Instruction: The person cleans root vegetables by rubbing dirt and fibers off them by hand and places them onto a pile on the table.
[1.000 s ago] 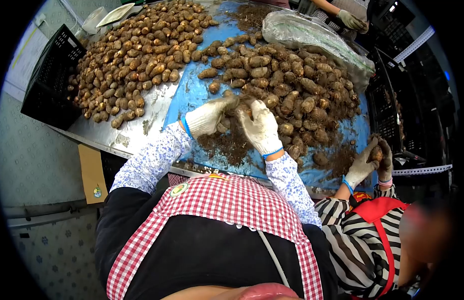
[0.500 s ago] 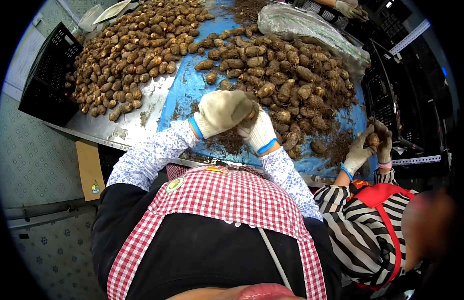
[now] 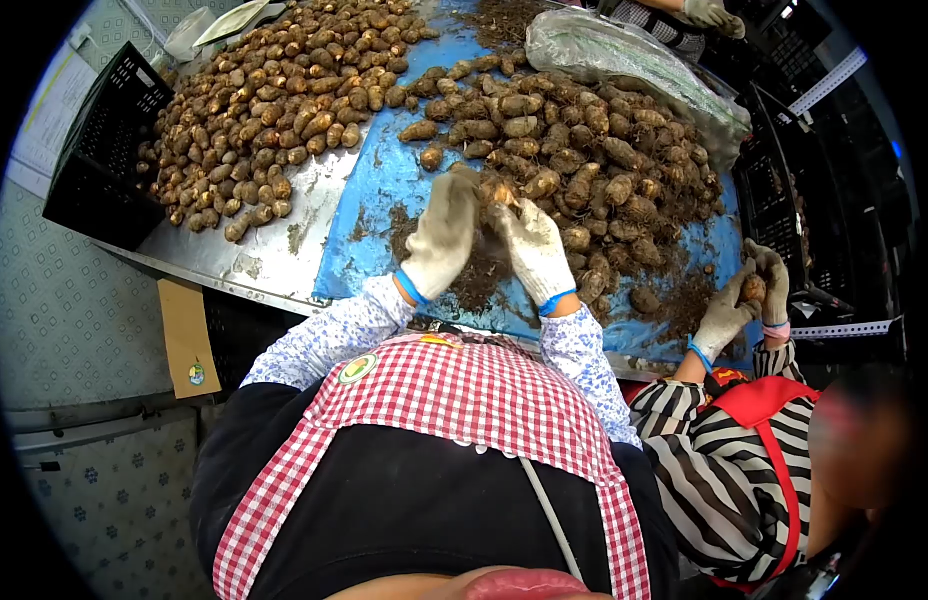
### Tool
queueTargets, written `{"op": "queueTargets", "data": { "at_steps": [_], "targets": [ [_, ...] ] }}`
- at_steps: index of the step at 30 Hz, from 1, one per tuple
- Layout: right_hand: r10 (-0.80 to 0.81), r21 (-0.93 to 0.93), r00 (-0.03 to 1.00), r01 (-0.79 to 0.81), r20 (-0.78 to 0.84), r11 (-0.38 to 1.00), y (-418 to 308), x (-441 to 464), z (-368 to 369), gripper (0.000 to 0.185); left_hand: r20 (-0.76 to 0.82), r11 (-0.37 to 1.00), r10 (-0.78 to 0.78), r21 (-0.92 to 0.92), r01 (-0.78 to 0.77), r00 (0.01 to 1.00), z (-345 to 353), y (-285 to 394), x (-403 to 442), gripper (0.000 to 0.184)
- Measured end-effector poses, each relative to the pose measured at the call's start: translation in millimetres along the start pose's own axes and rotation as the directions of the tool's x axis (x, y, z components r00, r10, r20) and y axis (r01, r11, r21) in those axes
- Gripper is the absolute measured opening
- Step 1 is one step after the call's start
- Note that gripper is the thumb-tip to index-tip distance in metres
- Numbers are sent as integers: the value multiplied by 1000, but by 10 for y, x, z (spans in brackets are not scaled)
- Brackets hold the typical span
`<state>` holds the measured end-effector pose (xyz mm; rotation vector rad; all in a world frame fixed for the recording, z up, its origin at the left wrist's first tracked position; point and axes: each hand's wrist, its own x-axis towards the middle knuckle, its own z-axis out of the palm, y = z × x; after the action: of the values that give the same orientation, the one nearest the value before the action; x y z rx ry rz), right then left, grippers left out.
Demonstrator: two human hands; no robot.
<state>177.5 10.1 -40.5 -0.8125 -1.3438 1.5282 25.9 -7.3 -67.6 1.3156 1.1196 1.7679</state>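
Both my hands wear dirty white knitted gloves with blue cuffs. My right hand [image 3: 534, 250] is closed around a brown hairy tuber [image 3: 497, 190], held over the blue sheet [image 3: 369, 225]. Beside it on the left is my left hand [image 3: 443, 235], back of the glove up; its fingers are smeared and partly hidden at the tuber. A large heap of rooty tubers [image 3: 624, 150] lies just beyond and to the right. Loose dirt and roots [image 3: 479, 280] cover the sheet below my hands.
A pile of cleaner tubers [image 3: 274, 110] lies on the metal table [image 3: 284, 250] at left, beside a black crate [image 3: 99, 170]. Clear plastic [image 3: 624, 55] lies behind the heap. At right, a co-worker's gloved hands [image 3: 744, 300] hold a tuber near black crates [image 3: 769, 190].
My left hand first came over the tuber and my right hand, then drew back left and turned more upright. The tuber stays in my right hand. The co-worker's hands barely moved.
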Motion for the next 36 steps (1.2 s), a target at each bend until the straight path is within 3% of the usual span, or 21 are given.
{"op": "queueTargets", "data": {
  "at_steps": [2, 3, 5, 6, 7, 8, 10, 13, 14, 16, 19, 20, 22, 25, 28, 29, 30, 31, 33, 35, 36],
  "targets": [
    [-224, -301, 970, 243, 98, 922, -174, -2, 16, 17, -36, 977, 102, 194, -93, 994, 18, -198, -105, 55],
    [-229, -305, 967, 253, 113, 918, -193, -7, 37, 15, -56, 952, 176, 263, -156, 983, 61, -166, -111, 53],
    [-143, -179, 985, 159, 100, 971, -182, -9, 103, 11, -96, 984, -27, 172, 43, 995, 85, 96, -78, 48],
    [-46, -44, 995, 50, 85, 998, -165, -8, 125, 10, -78, 953, -303, 6, 304, 950, 87, 423, -16, 45],
    [81, -497, 983, 11, 163, 868, -282, -1, 138, 11, -16, 827, -549, -150, 541, 835, 88, 593, 13, 42],
    [227, -840, 958, 23, 173, 543, -403, 5, 143, 15, -19, 749, -607, -349, 564, 794, 72, 508, 29, 46],
    [-13, -884, 961, 260, 277, 387, -238, -48, 30, 12, 215, 562, -690, -443, 698, 691, -187, 435, 93, 47],
    [133, -729, 989, -46, 62, 682, -36, 33, -146, 17, -47, 494, -820, -564, 662, 571, 16, 703, 161, 47],
    [-30, -521, 998, 54, 55, 852, 9, -1, -206, 21, 16, 497, -794, -557, 666, 607, -32, 649, 137, 46],
    [-105, -548, 992, 129, 76, 827, -110, 19, -183, 26, 150, 504, -732, -536, 677, 665, -136, 569, 82, 45],
    [175, -607, 983, -109, 51, 787, -479, 35, 7, 28, -37, 614, -770, -313, 724, 637, 74, 690, 91, 41],
    [101, -441, 990, -50, 94, 896, -239, 74, -5, 26, 22, 618, -763, -267, 739, 646, 105, 764, 102, 43],
    [-69, -244, 993, 91, 99, 966, -331, 38, 100, 23, -24, 889, -379, -288, 357, 925, 115, 268, -141, 45],
    [-91, -570, 988, 148, 127, 808, -347, 45, 69, 18, 433, 341, -638, -583, 737, 637, -215, 407, -41, 45],
    [30, -908, 999, 16, 31, 419, -377, 102, 8, 18, 180, 267, -803, -743, 613, 568, 21, 726, 31, 45],
    [-57, -884, 998, -2, -33, 467, -171, 75, -118, 23, 239, 301, -728, -731, 613, 642, -56, 635, 13, 46],
    [-128, -905, 992, 42, -14, 423, -167, 53, -137, 12, 208, 346, -741, -696, 629, 638, -72, 645, 35, 48],
    [-158, -845, 987, 79, -6, 528, -183, 38, -150, 8, 173, 387, -757, -658, 646, 630, -85, 671, 32, 49],
    [-224, -737, 973, 189, 52, 649, -217, 11, -163, 18, 110, 442, -814, -519, 731, 570, -123, 628, 10, 56],
    [-171, -535, 982, 185, 75, 825, -162, 66, -160, 15, 76, 572, -735, -463, 677, 674, -104, 461, -64, 59],
    [-68, -650, 994, 106, 82, 752, -323, 56, -63, 15, 66, 633, -688, -433, 642, 723, -70, 419, -92, 60]
  ]
}}
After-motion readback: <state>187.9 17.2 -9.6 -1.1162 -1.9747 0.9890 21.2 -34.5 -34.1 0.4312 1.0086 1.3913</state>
